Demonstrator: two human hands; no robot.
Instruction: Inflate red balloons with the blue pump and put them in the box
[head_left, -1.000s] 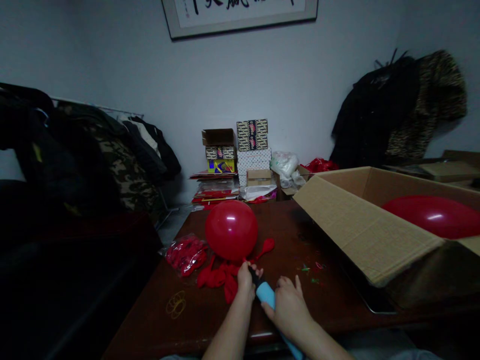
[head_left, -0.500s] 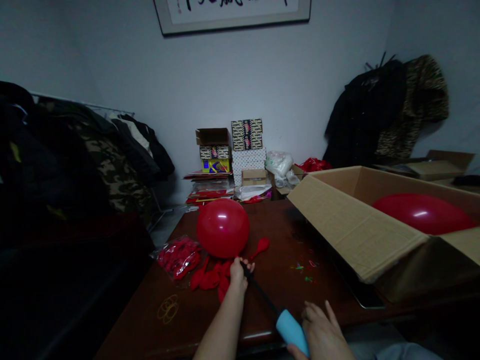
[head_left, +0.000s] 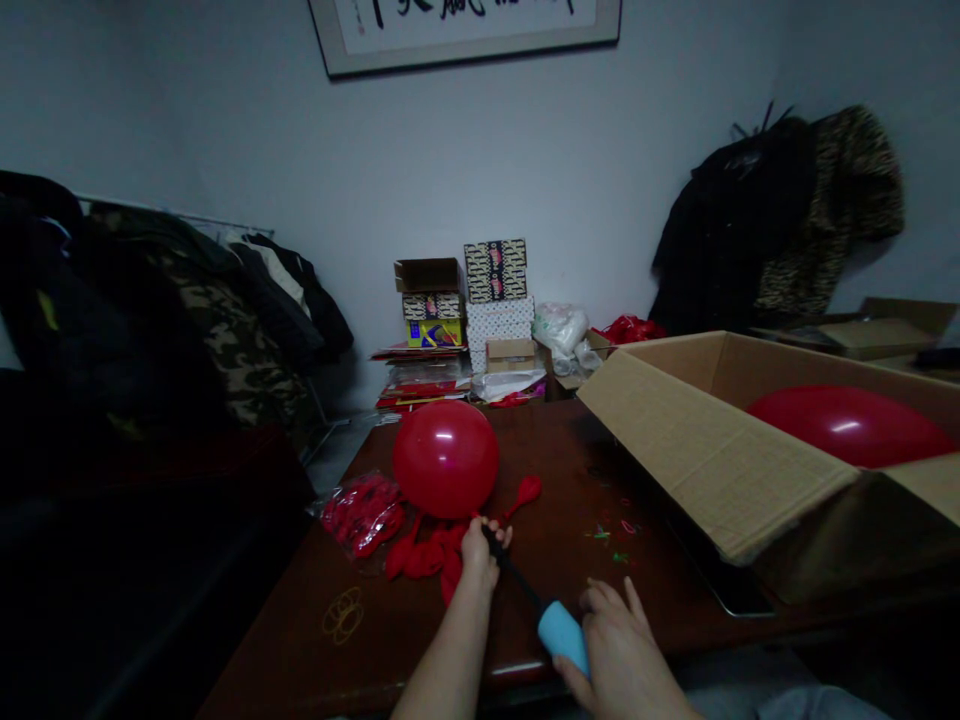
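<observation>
- Clenching left hand round neck of red inflated balloon, at tip of black pump rod.
- Grasping light-blue plastic pump handle in right hand.
- Sitting on dark brown wooden table, just beyond left hand.

The right hand, which a second ago had the blue handle of the pump pressed up close to the left hand, has drawn it back toward the near edge of the table, baring the black rod; in the last half second the handle has edged forward again
</observation>
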